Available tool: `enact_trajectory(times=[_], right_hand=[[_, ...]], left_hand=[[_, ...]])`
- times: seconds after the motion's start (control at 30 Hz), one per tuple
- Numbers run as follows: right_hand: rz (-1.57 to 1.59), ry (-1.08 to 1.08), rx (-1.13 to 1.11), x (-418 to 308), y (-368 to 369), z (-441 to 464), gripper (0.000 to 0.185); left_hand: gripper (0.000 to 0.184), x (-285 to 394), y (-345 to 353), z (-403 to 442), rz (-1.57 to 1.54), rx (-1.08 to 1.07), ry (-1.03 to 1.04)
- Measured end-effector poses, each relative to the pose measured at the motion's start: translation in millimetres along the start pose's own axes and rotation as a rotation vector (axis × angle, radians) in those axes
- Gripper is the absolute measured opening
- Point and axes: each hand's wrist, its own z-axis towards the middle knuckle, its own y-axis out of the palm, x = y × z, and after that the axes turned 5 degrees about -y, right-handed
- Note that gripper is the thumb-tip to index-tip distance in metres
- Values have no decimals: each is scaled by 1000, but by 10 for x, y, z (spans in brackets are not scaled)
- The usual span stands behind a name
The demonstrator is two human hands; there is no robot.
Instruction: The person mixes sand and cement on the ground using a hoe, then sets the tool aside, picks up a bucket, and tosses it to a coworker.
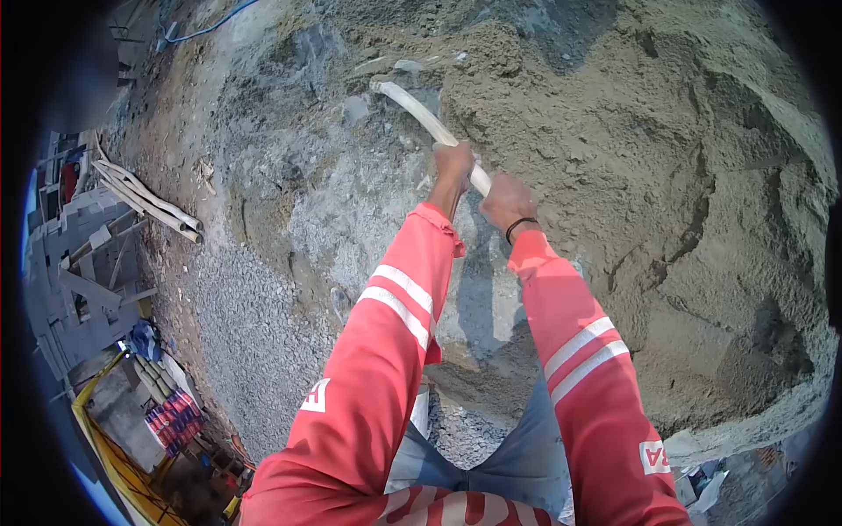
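Both my hands grip a pale, curved wooden handle [419, 112] that slants from the upper left down to the right. My left hand [453, 165] is wrapped round its middle. Close beside it, my right hand [508, 203], with a dark band at the wrist, is closed round the lower right end. The handle's upper left end lies over grey, powdery ground, and any tool head there cannot be made out. Brown sand [596, 149] is heaped to the right of my hands, and grey powdery material [342, 158] spreads to their left.
Gravel [250, 333] covers the ground at the lower left. Wooden poles [149, 203] lie farther left, near stacked grey boards [88, 254]. A yellow sheet [105, 438] and a red and purple bundle [175, 422] are at the bottom left. A blue hose [206, 28] runs at the top.
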Motion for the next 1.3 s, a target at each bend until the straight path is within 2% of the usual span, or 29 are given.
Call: enact_trajectory(times=[0.03,0.1,0.17,0.23,0.3,0.37,0.43,0.5,0.57,0.6,0.67,0.77,0.83,0.87,0.93,1.0,1.03,1.07,1.1,1.13,1.2,1.23,1.3], right_hand=[[-5,112,-5,383,-101,-96,36],[27,132,-50,1223,-228,-245,37],[-1,41,-63,1551,-453,-398,35],[18,-46,-44,1867,-426,-520,36],[36,-126,8,2055,-393,-657,36],[26,-172,107,2209,-335,-971,33],[96,-126,46,2357,-340,-1285,32],[118,-79,89,2391,-324,-1681,33],[-53,114,26,2653,-111,-2117,37],[-79,119,21,2867,10,-2327,37],[-136,118,218,3178,201,-2627,40],[-130,112,178,3075,-15,-2819,45],[-190,135,151,3030,123,-2811,45],[-238,161,129,3028,210,-2786,46],[-221,35,168,2496,213,-2384,42],[53,-116,354,1617,130,-1771,39],[150,-141,285,1289,92,-1396,39],[89,-395,471,963,113,-1022,45],[146,-270,425,535,60,-711,51],[141,-254,329,210,-7,-369,53],[163,-228,254,-384,-65,254,49],[169,-208,223,-508,-4,472,47],[250,-166,166,-469,270,669,44]], left_hand=[[28,-151,402,-304,39,-94,-138],[37,-555,1043,-694,145,-12,-76],[32,-794,1338,-780,137,38,-37],[28,-912,1318,-823,148,113,-29],[16,-668,1264,-740,-279,-106,-257],[13,-433,1249,-784,-322,-43,-308],[16,-633,1263,-997,-294,-11,-314],[19,-785,1291,-1378,-294,-30,-351],[19,-980,1298,-1790,-281,-126,-393],[19,-1097,1355,-1950,-288,-162,-459],[18,-1161,1412,-2177,-304,-206,-524],[17,-1062,1306,-2475,-215,-279,-578],[17,-919,1087,-2584,-362,-437,-482],[17,-796,1013,-2578,-441,-386,-485],[17,-93,666,-2432,-443,-456,-314],[17,651,382,-2064,-370,-418,-128],[18,1047,254,-1840,-359,-407,-49],[20,1323,188,-1527,-264,-264,50],[24,1613,118,-1264,-238,-231,234],[27,1688,45,-802,-25,-45,477],[30,1635,-33,-181,267,255,708],[30,1508,-65,-56,285,261,714],[35,1195,-95,167,553,328,629]])
